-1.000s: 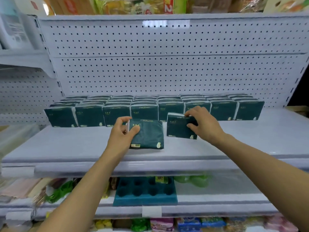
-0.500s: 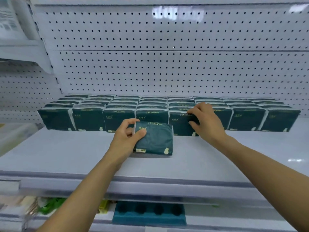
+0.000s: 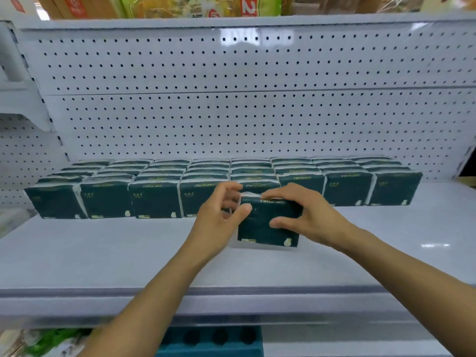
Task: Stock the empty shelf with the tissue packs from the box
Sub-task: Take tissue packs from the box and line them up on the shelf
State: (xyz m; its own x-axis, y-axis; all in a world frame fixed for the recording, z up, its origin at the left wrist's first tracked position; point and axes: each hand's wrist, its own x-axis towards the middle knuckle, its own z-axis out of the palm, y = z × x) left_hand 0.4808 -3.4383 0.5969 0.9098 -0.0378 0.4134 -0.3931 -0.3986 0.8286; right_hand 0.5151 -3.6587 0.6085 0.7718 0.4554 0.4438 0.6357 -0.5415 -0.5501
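A dark green tissue pack [image 3: 265, 228] stands upright on the white shelf [image 3: 128, 253], just in front of the rows of the same packs [image 3: 154, 199]. Both of my hands hold it. My left hand [image 3: 219, 222] grips its left edge with thumb in front and fingers curled over the top corner. My right hand [image 3: 306, 217] grips its right side, fingers over the top and thumb on the front face. Several rows of packs fill the back of the shelf. The box is not in view.
A white pegboard wall [image 3: 244, 119] rises behind the packs. Goods stand on the shelf above [image 3: 231, 6]. A teal tray with round holes [image 3: 213, 341] sits on the lower shelf under the shelf's front lip [image 3: 231, 302].
My right hand left the pack it pushed into the front row and came onto the loose pack. My left hand moved that pack rightward and stood it upright.
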